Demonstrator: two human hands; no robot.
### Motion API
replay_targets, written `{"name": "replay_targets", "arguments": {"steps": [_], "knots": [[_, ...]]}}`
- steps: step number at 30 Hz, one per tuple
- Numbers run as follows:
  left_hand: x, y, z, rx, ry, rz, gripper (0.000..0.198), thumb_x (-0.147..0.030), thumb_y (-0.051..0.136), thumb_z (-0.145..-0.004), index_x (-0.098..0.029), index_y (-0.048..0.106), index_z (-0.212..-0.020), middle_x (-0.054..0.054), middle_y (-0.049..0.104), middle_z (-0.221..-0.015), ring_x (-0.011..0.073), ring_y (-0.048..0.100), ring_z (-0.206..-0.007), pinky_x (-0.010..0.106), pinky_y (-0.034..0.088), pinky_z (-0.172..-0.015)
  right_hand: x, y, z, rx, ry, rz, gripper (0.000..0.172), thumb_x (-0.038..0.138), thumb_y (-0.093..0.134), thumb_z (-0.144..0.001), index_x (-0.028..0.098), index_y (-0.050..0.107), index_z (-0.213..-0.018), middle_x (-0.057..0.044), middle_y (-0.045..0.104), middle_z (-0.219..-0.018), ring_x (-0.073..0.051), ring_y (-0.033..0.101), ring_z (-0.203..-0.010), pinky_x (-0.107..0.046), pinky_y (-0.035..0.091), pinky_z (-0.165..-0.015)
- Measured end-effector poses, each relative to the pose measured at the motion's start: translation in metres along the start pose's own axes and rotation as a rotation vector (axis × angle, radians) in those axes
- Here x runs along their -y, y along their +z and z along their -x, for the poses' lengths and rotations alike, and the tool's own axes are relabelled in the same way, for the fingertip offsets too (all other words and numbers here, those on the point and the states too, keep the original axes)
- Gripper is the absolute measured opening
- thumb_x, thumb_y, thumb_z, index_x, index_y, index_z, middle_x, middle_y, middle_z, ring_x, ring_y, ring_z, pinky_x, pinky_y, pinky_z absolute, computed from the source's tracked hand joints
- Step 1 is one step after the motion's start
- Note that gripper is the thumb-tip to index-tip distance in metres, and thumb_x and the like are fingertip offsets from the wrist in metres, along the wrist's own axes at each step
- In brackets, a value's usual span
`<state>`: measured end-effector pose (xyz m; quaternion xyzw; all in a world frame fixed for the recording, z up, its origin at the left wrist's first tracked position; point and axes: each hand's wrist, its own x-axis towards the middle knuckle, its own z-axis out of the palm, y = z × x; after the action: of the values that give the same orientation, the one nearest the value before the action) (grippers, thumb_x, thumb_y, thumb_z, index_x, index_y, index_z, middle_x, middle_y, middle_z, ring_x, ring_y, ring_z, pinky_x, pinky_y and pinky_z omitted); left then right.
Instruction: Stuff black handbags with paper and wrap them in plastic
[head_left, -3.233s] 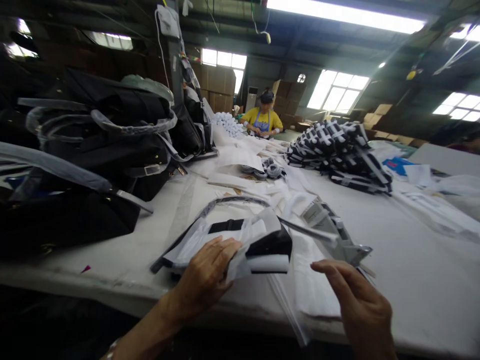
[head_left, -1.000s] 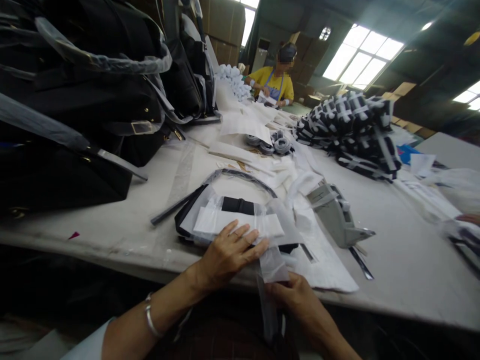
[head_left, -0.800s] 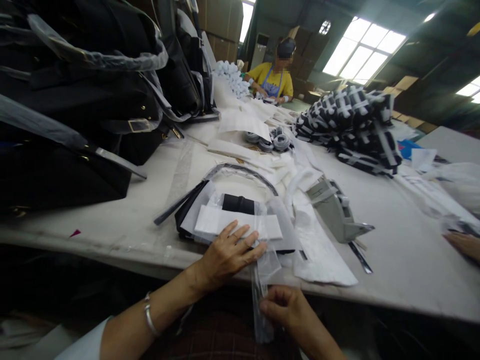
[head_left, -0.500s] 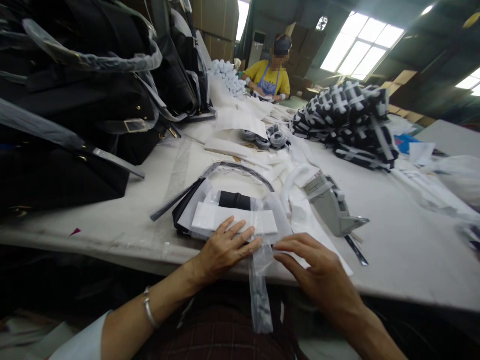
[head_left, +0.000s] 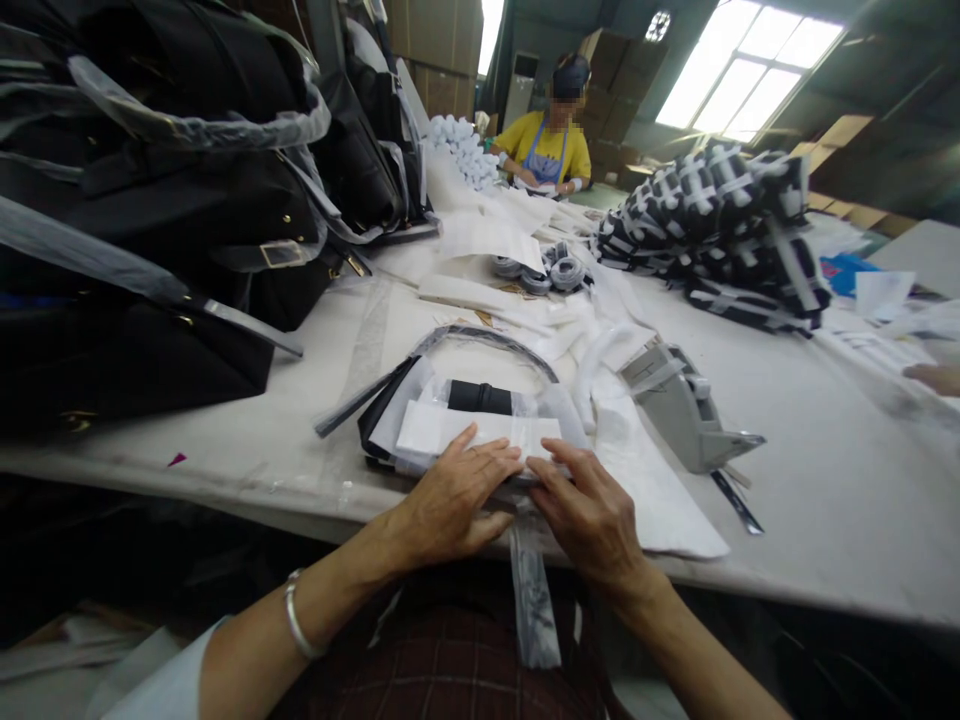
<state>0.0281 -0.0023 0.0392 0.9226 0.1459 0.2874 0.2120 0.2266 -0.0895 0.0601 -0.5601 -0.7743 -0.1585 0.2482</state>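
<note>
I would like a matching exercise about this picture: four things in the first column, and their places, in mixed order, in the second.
Column 1
1. small bag
2. tape dispenser
3. bracelet
4. plastic strip

Column 2
A. around the left forearm
B. touched by the left hand and the right hand
C. hanging below the edge of the table
D. on the table, farther right than both hands

Pairs: 1-B, 2-D, 3-A, 4-C
</note>
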Motion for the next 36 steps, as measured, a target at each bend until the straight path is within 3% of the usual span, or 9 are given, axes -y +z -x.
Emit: {"name": "replay_targets", "arguments": {"steps": [3, 8, 12, 17, 19, 22, 25, 29, 36], "knots": [[0.0, 0.006, -0.002, -0.06, -0.053, 0.032, 0.041, -0.029, 0.067, -0.088, -0.018, 0.054, -0.125, 0.011, 0.066, -0.127, 0.0247, 0.056, -0.127, 0.055, 0.028, -0.117, 0.001, 0.009, -0.003, 0.048, 0.004, 0.077, 0.009, 0.013, 0.058, -0.092, 0.019, 0.064, -0.091, -0.009, 0.068, -0.101, -0.023, 0.057, -0.088, -0.036, 0.046, -0.079], [-0.003, 0.026, -0.006, -0.217, -0.094, -0.065, 0.014, -0.022, 0.062, -0.092, -0.019, 0.062, -0.106, 0.006, 0.074, -0.104, 0.0228, 0.067, -0.112, 0.054, 0.035, -0.113, 0.003, 0.02, -0.008, 0.063, 0.049, 0.148, 0.019, 0.016, 0.058, -0.091, 0.02, 0.058, -0.073, -0.006, 0.063, -0.076, -0.022, 0.051, -0.076, -0.036, 0.042, -0.071], [-0.004, 0.036, -0.005, -0.274, -0.044, -0.186, 0.012, -0.021, 0.054, -0.096, -0.02, 0.065, -0.102, 0.003, 0.075, -0.099, 0.0203, 0.067, -0.109, 0.052, 0.033, -0.114, 0.003, -0.008, 0.003, 0.113, 0.06, -0.055, 0.01, 0.014, 0.056, -0.093, 0.019, 0.065, -0.096, -0.007, 0.068, -0.094, -0.023, 0.057, -0.091, -0.039, 0.047, -0.083], [0.0, 0.034, -0.001, -0.248, 0.037, -0.235, 0.014, -0.018, 0.053, -0.096, -0.021, 0.066, -0.098, 0.0, 0.074, -0.106, 0.0175, 0.063, -0.115, 0.051, 0.026, -0.119, 0.003, -0.048, 0.061, 0.228, -0.155, -0.137, 0.029, 0.013, 0.052, -0.094, 0.022, 0.065, -0.119, -0.007, 0.068, -0.119, -0.023, 0.057, -0.12, -0.043, 0.043, -0.106], [0.002, 0.032, 0.001, -0.208, 0.062, -0.245, 0.014, -0.021, 0.054, -0.096, -0.021, 0.066, -0.102, 0.002, 0.073, -0.11, 0.0184, 0.061, -0.119, 0.051, 0.022, -0.12, 0.008, -0.044, 0.082, 0.278, -0.237, -0.064, 0.036, 0.015, 0.049, -0.096, 0.024, 0.062, -0.129, -0.006, 0.063, -0.132, -0.024, 0.049, -0.132, -0.045, 0.039, -0.112], [0.004, 0.028, 0.002, -0.137, 0.097, -0.259, 0.018, -0.028, 0.059, -0.094, -0.021, 0.064, -0.109, 0.004, 0.071, -0.115, 0.021, 0.058, -0.123, 0.053, 0.018, -0.121, 0.018, -0.023, 0.092, 0.207, -0.25, -0.057, 0.038, 0.013, 0.042, -0.099, 0.023, 0.062, -0.13, -0.006, 0.061, -0.136, -0.025, 0.043, -0.139, -0.047, 0.033, -0.117], [0.004, 0.027, 0.002, -0.117, 0.121, -0.3, 0.018, -0.03, 0.058, -0.095, -0.022, 0.063, -0.11, 0.003, 0.071, -0.116, 0.0206, 0.058, -0.123, 0.054, 0.018, -0.121, 0.029, -0.005, 0.081, 0.093, -0.209, -0.216, 0.035, 0.011, 0.038, -0.099, 0.017, 0.067, -0.118, -0.008, 0.07, -0.12, -0.023, 0.053, -0.13, -0.045, 0.039, -0.114], [0.0, 0.034, 0.001, -0.184, 0.106, -0.379, 0.013, -0.023, 0.052, -0.098, -0.022, 0.064, -0.103, 0.001, 0.071, -0.113, 0.018, 0.058, -0.122, 0.049, 0.021, -0.121, 0.038, -0.002, 0.065, 0.029, -0.139, -0.414, 0.03, 0.005, 0.041, -0.096, 0.014, 0.066, -0.109, -0.008, 0.076, -0.098, -0.017, 0.07, -0.101, -0.038, 0.051, -0.104], [-0.004, 0.044, -0.005, -0.279, 0.039, -0.391, 0.015, -0.018, 0.051, -0.098, -0.021, 0.065, -0.094, 0.0, 0.072, -0.104, 0.016, 0.061, -0.117, 0.043, 0.028, -0.117, 0.049, -0.011, 0.058, 0.025, -0.026, -0.492, 0.037, 0.0, 0.042, -0.087, 0.02, 0.064, -0.108, -0.006, 0.076, -0.088, -0.017, 0.074, -0.083, -0.034, 0.058, -0.093]]}}
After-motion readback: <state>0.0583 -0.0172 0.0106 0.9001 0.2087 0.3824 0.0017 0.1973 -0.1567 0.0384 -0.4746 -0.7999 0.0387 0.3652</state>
